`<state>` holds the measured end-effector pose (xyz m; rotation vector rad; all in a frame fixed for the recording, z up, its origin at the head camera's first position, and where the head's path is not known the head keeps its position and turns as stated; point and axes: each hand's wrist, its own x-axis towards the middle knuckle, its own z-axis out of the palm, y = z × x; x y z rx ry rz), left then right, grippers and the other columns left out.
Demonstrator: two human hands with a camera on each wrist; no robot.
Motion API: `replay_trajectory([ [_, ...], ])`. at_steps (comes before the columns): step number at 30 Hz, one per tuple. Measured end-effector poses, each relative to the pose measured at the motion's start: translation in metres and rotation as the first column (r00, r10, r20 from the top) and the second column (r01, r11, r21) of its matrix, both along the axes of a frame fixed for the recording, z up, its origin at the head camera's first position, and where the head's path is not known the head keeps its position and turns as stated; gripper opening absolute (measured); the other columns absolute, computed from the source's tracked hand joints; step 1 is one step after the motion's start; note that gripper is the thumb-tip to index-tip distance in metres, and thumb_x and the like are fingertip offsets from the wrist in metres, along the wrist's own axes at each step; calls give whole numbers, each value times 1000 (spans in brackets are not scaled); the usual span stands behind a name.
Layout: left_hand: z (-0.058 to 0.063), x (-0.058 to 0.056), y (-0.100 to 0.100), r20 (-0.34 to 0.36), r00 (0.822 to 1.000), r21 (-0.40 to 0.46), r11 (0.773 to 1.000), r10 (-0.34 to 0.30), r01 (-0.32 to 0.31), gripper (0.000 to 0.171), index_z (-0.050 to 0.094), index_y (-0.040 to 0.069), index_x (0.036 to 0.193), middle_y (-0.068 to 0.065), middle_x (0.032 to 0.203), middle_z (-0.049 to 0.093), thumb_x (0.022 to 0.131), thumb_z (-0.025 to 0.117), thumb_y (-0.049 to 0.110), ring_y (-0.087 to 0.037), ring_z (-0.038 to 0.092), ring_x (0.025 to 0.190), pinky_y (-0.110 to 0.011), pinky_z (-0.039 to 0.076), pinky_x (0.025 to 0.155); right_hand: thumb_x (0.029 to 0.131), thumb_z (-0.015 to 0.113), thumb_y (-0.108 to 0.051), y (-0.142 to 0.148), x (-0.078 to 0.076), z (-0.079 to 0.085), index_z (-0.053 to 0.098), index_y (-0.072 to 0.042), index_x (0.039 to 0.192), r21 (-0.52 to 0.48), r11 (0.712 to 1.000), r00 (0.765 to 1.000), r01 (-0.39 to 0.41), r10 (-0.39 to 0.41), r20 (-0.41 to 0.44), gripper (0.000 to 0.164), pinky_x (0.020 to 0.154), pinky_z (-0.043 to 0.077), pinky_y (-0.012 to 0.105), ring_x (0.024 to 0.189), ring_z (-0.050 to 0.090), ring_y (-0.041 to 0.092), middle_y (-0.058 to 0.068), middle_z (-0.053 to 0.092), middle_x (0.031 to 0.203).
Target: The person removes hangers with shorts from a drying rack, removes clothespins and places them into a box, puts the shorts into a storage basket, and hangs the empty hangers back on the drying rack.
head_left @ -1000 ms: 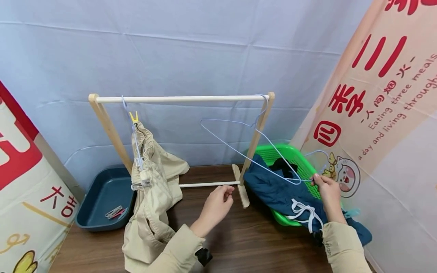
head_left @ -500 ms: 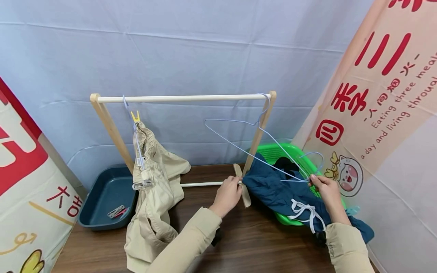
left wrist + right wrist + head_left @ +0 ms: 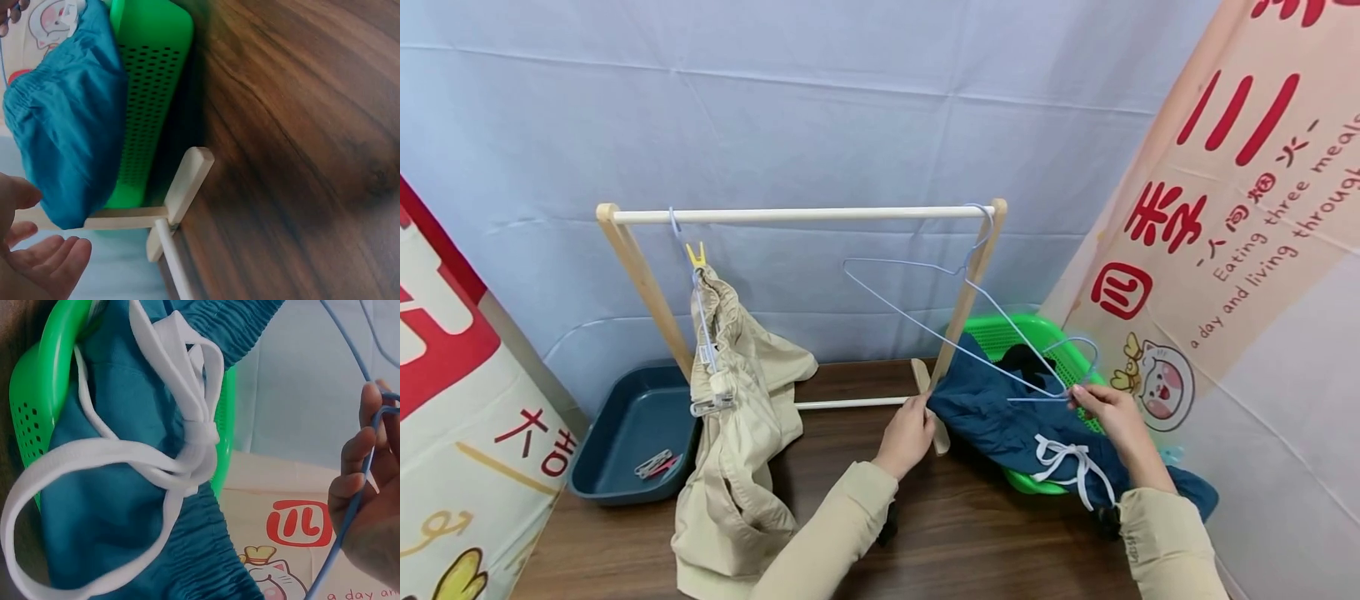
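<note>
Dark teal drawstring shorts [image 3: 992, 417] lie heaped in and over the green basket [image 3: 1041, 487], a white tied cord [image 3: 200, 444] at their front. My left hand [image 3: 907, 437] is by their left corner; in the left wrist view its thumb and fingers [image 3: 47, 262] are spread below the cloth with nothing between them. Above the shorts, my right hand [image 3: 1108, 408] grips a light-blue wire hanger [image 3: 1078, 338], fingers curled round the wire [image 3: 356, 503]. Another wire hanger [image 3: 895, 310] hangs bare at the rail's right end, overlapping the held one in the head view.
A wooden rack with a white rail [image 3: 805, 215] stands across the back. Beige trousers [image 3: 737, 450] hang from its left side on a hanger, with a yellow clothespin [image 3: 697, 254]. Left of them, a dark blue tub [image 3: 625, 433] contains several clothespins [image 3: 655, 465]. Printed cloth [image 3: 1262, 250] borders the right.
My left hand has gone right and slightly forward to the shorts' corner. My right hand has shifted a little left with the hanger, whose hook has turned and moved left.
</note>
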<state>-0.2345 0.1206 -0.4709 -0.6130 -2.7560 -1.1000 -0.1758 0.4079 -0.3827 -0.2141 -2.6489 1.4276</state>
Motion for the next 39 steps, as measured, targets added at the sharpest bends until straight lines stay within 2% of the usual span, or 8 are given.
replay_trajectory([
  [6,0,-2,2,-12,1000,-1,1000,-27,27,39,51,5,136,-15,129,59,97,53,10,-30,63,109,-40,55,84,101,47,-26,4,1,1,65,7,99,39,996,996,-79,81,-49,38,66,45,19,72,50,0,-22,61,74],
  [11,2,-3,2,-4,999,-42,998,-48,48,35,55,6,132,-14,124,61,98,52,12,-27,64,109,-36,56,83,101,46,-22,9,2,2,64,8,103,56,985,985,-164,167,-50,35,69,47,17,77,55,-4,-24,63,80],
  [18,1,-3,1,-13,998,-61,996,-68,67,29,63,10,123,-15,115,58,96,57,18,-27,65,100,-33,55,80,98,52,-11,11,3,0,68,-5,97,25,967,964,-255,256,-79,17,76,49,9,85,60,-8,-30,62,91],
  [23,-1,-3,0,-126,991,-99,995,-34,22,14,70,14,101,-7,98,63,94,59,20,-22,66,89,-30,55,73,96,56,-12,9,3,-1,65,7,102,68,979,979,-193,197,-60,22,73,50,10,82,59,-10,-32,60,89],
  [27,0,-1,1,-228,974,-68,998,-2,-14,12,69,14,95,-3,91,67,95,57,16,-21,67,84,-30,55,69,97,56,-19,6,4,0,61,11,111,135,983,992,-121,124,-12,33,71,48,11,79,55,-11,-24,64,91],
  [33,1,2,3,-223,974,-21,999,25,-30,15,67,12,96,-3,93,68,97,53,12,-22,69,84,-31,56,69,97,56,-22,8,6,0,61,9,116,192,977,995,-95,90,35,37,70,48,14,79,54,-8,2,70,101],
  [36,0,3,4,-217,975,-18,999,42,-47,14,68,12,95,-2,92,69,96,54,10,-22,69,83,-30,55,69,98,55,-28,14,12,2,59,7,121,186,980,997,-77,74,19,42,72,46,11,82,51,-12,-16,66,98],
  [39,-1,3,5,-215,975,-22,998,53,-59,14,68,13,93,-1,92,70,95,55,9,-21,69,83,-31,55,69,98,55,-28,21,21,2,62,0,120,108,994,996,34,-25,-87,36,71,43,6,82,51,-17,-34,57,90],
])
